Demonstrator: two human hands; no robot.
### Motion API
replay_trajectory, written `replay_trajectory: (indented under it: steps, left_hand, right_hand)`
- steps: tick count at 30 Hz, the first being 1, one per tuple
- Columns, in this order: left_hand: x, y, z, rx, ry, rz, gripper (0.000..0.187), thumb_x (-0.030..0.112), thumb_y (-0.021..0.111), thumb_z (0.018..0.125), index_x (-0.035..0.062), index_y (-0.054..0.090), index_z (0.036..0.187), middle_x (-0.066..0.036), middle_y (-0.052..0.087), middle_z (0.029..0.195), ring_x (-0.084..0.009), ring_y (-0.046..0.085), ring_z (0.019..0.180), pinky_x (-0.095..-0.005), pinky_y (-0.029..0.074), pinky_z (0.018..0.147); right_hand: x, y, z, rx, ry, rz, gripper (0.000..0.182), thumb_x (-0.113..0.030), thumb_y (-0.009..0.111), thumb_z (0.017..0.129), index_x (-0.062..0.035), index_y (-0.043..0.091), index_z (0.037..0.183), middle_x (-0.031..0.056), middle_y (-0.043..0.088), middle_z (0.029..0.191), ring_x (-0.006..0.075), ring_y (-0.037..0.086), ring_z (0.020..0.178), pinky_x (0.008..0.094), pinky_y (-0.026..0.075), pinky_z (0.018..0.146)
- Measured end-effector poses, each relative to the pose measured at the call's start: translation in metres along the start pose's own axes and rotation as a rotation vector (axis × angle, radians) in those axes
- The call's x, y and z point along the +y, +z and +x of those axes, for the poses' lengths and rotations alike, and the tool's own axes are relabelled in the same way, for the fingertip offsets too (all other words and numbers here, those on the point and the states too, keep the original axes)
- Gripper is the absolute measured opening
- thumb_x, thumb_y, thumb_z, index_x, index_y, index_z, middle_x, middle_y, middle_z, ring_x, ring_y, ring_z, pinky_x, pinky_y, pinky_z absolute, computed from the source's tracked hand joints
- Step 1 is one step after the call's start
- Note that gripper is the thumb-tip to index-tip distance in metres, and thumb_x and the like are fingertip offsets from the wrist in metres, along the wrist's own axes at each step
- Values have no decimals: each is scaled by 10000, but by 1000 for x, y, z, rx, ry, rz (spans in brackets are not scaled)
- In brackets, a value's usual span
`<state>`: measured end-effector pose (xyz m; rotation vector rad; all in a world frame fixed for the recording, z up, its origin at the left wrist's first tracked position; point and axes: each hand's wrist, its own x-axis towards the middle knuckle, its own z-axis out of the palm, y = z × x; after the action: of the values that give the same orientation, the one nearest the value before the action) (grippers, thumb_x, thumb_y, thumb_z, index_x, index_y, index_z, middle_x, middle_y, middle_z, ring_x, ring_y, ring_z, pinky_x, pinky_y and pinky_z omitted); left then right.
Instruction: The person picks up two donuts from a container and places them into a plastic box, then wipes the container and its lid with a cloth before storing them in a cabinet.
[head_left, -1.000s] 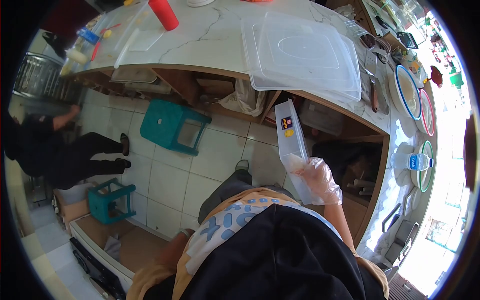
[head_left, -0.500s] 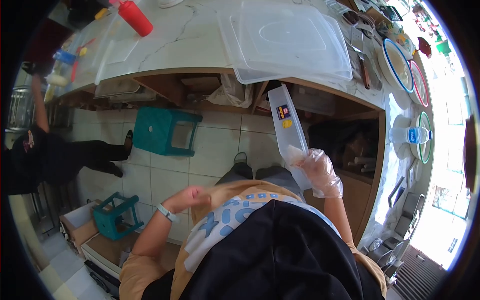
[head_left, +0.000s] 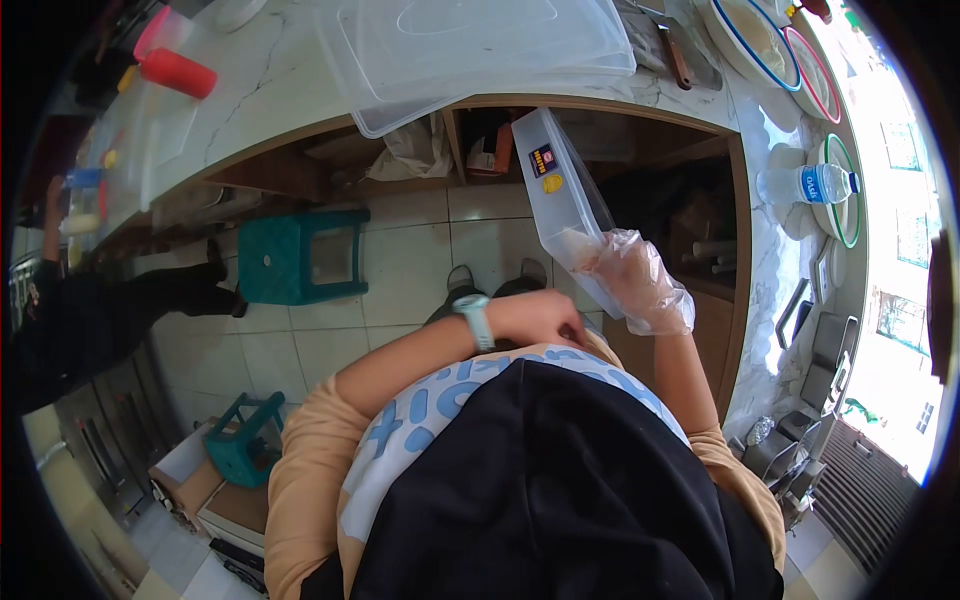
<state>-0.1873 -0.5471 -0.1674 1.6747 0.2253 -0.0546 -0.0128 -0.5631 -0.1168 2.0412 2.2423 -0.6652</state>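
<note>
My right hand (head_left: pixel 640 280) wears a clear plastic glove and grips the near end of a long translucent plastic container (head_left: pixel 560 190). The container is tilted, with a dark label and a yellow sticker on its side. My left hand (head_left: pixel 545 318), bare and with a pale watch (head_left: pixel 474 322) on the wrist, is in front of my belly by the tan hem of my shirt. Its fingers are curled in, and what they hold, if anything, is hidden.
Large translucent lids (head_left: pixel 480 50) lie on the marble counter, with a spatula (head_left: pixel 675 55) and a red squeeze bottle (head_left: pixel 178 74). A water bottle (head_left: pixel 815 185) stands near rimmed basins (head_left: pixel 840 190) at right. A green stool (head_left: pixel 300 260) and another person (head_left: pixel 60 330) are at left.
My left hand has swung rightward across my front, from the left edge of my shirt to near the gloved hand. The container stays in my right hand. The view has shifted slightly.
</note>
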Motion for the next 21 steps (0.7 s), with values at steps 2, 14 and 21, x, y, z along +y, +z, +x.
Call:
replay_trajectory:
  steps: [2, 14, 21]
  left_hand:
    - [2, 4, 26, -64, -9, 61, 296, 274, 674, 787, 0, 694, 898, -157, 676, 880, -256, 648, 786, -324, 504, 731]
    - [19, -1, 56, -218, -120, 148, 360, 289, 677, 765, -39, 658, 915, -169, 670, 822, -282, 636, 747, -330, 498, 706]
    - [24, 20, 57, -80, 38, -290, 273, 197, 672, 800, -31, 622, 943, -113, 664, 839, -179, 609, 741, -301, 479, 709]
  right_hand:
    - [8, 1, -2, 15, 36, 85, 229, -193, 578, 847, -3, 631, 963, 183, 657, 832, 297, 663, 701, 364, 539, 613]
    - [34, -1, -8, -30, -18, -59, 260, -212, 616, 832, -12, 635, 997, 170, 642, 838, 303, 652, 734, 351, 538, 639]
    - [24, -12, -7, -63, 2, 21, 260, -213, 637, 805, 2, 640, 951, 193, 632, 841, 321, 637, 725, 373, 524, 625]
